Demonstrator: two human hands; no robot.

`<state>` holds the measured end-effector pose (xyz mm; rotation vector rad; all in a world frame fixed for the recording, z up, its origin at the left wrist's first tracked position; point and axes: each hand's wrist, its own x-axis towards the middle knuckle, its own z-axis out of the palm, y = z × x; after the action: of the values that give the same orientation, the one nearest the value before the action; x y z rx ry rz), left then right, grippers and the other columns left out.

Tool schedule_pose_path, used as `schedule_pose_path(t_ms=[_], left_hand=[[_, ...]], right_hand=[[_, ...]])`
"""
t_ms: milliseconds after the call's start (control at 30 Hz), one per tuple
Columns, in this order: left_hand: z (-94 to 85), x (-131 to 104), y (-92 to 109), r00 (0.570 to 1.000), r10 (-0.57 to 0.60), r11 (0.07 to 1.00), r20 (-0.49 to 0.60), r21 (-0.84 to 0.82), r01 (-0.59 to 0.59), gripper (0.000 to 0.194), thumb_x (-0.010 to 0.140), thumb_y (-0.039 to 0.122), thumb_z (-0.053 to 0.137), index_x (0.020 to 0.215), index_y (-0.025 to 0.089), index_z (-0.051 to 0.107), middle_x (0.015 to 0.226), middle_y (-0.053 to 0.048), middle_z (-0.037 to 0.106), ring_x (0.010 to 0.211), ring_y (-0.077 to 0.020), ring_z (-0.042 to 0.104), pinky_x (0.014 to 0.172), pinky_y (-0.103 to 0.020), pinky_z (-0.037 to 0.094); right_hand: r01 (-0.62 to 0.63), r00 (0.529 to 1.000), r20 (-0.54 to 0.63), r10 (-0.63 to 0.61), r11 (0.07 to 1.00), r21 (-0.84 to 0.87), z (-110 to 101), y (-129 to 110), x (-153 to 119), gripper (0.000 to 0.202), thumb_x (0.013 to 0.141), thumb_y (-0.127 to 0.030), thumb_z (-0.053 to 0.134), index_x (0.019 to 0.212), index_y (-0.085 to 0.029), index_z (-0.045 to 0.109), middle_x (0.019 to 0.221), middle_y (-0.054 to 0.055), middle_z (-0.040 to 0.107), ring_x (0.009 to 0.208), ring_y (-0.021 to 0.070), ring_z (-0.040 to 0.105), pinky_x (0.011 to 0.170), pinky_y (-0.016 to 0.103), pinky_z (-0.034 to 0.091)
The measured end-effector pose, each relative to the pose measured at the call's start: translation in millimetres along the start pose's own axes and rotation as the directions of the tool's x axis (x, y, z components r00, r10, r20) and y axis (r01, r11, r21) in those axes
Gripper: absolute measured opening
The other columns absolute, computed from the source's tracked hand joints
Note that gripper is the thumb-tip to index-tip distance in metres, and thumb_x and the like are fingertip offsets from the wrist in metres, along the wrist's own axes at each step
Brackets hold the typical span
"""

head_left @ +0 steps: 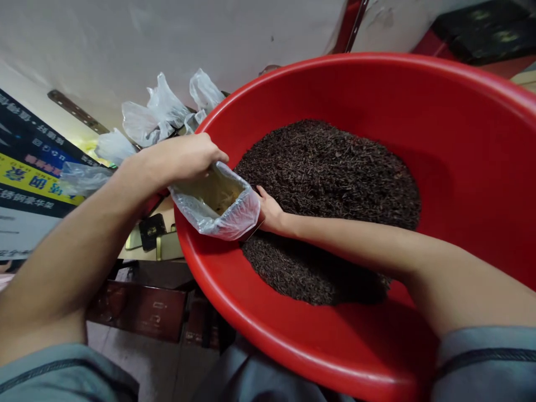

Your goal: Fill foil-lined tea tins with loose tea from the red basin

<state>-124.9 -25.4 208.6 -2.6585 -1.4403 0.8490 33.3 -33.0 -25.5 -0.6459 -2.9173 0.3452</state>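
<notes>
gripping the mouth of the plastic-lined container (pixel 240 216) with your left hand (pixel 199 156), you have it over the left side of the red basin (pixel 473 184), a few dark bits inside. your right hand (pixel 271 213), apart from the left, is at the container's right side by the dark leaves (pixel 335 173); its fingers are partly hidden, so i cannot tell whether they grip. if your left fingers catch only thin film, the liner could slip or tear. tipping the container outward could spill its contents onto the gold box (pixel 171 247) beside the basin; too hard a push from the right might cause that.
</notes>
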Motion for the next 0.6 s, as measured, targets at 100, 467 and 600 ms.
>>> schedule_pose_path(t_ms=[100,467,600], left_hand=[[-0.4,-6.5,0.2,0.997,-0.053,0.997,0.064,0.061,0.049,0.046,0.077,0.01,0.047,0.115,0.01,0.072,0.077,-0.006,0.069,0.073,-0.0158,0.063,0.072,-0.028,0.043],[2.5,-15.0,2.9,0.982,-0.141,0.988,0.123,0.084,0.132,0.037,0.085,0.01,0.048,0.112,0.013,0.073,0.081,-0.007,0.069,0.074,-0.0169,0.062,0.072,-0.028,0.043],[-1.2,-7.2,14.5,0.983,-0.123,0.986,0.133,0.133,0.105,0.041,0.085,0.013,0.047,0.116,0.017,0.074,0.083,-0.009,0.07,0.077,-0.0208,0.066,0.071,-0.03,0.044]], right_hand=[[-0.024,0.996,0.079,0.041,0.979,-0.2,-10.3,5.4,-7.0,0.051,0.096,-0.028,0.046,0.142,-0.008,0.054,0.155,0.021,0.044,0.145,0.0388,0.035,0.122,0.061,0.017],[-0.007,0.994,0.094,0.052,0.904,-0.428,-24.1,28.7,-22.5,0.051,0.094,-0.025,0.042,0.137,-0.005,0.06,0.154,0.02,0.046,0.144,0.035,0.04,0.121,0.058,0.026],[-0.013,0.995,0.081,0.059,0.879,-0.477,-32.1,33.6,-28.6,0.046,0.095,-0.025,0.043,0.131,-0.006,0.065,0.152,0.019,0.049,0.14,0.0333,0.045,0.12,0.057,0.03]])
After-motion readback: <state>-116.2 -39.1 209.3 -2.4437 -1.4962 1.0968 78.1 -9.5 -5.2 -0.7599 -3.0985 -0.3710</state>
